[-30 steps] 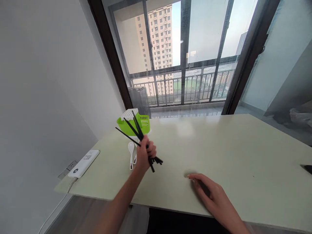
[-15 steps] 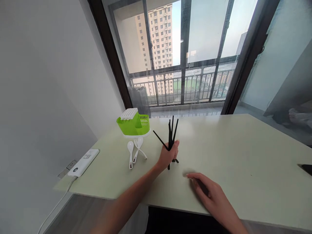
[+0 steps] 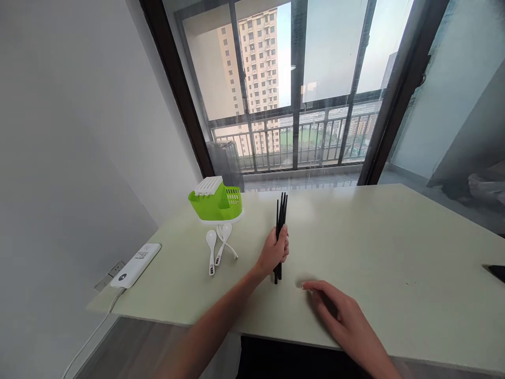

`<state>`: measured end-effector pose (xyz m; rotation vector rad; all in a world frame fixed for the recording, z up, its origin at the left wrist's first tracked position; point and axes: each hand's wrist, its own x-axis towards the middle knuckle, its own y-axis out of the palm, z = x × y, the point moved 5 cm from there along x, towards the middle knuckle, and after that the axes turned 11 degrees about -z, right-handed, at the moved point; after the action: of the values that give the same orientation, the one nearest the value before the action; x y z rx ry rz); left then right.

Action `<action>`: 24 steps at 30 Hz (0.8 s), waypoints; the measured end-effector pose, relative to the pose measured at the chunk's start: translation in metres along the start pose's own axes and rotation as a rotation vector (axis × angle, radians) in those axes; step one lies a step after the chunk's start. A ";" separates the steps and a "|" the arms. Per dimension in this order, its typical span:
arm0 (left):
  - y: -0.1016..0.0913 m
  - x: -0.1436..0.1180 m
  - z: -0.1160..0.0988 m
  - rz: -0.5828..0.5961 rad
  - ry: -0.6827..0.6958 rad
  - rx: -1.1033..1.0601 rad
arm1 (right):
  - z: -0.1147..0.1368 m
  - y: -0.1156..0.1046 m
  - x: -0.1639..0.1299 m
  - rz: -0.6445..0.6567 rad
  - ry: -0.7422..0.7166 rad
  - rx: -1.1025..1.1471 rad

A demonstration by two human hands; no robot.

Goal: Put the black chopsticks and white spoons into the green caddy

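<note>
Several black chopsticks (image 3: 281, 210) stand nearly upright in a tight bundle, gripped by my left hand (image 3: 275, 247) above the table. Their lower ends show below my fingers, near the tabletop. My right hand (image 3: 341, 313) rests on the table near its front edge, fingers loosely curved and thumb apart, holding nothing. Left of the chopsticks lie white spoons, one spoon (image 3: 211, 239) beside another (image 3: 226, 231), with a thin white curved piece (image 3: 231, 248) next to them. Behind these sits a green utensil holder (image 3: 216, 208) with a white slotted top.
The pale table (image 3: 374, 237) reaches toward a glass sliding door and balcony. On its left edge lies a white power strip (image 3: 136, 265) with a cable (image 3: 90, 334) hanging down. A dark object (image 3: 496, 272) is at the far right edge.
The chopsticks, which were splayed with one sticking out to the left, are now gathered into a close parallel bundle in my left hand. My right hand has stayed in place.
</note>
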<state>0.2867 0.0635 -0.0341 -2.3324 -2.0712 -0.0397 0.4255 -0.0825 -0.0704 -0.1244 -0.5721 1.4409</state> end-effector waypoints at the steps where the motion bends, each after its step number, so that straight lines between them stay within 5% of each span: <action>1: -0.001 0.000 0.002 -0.036 0.031 0.081 | 0.000 0.000 0.000 0.001 -0.002 0.000; 12: -0.009 -0.003 0.016 -0.234 0.268 0.660 | 0.001 0.000 0.001 0.008 -0.011 -0.010; 19: -0.011 -0.013 0.035 -0.128 0.339 1.143 | 0.003 -0.002 0.001 -0.026 -0.035 -0.017; 24: -0.007 -0.017 0.035 -0.063 0.329 1.187 | 0.006 -0.002 0.002 -0.039 -0.042 -0.011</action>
<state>0.2775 0.0490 -0.0701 -1.3915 -1.3606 0.5821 0.4247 -0.0828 -0.0641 -0.0914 -0.6141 1.4054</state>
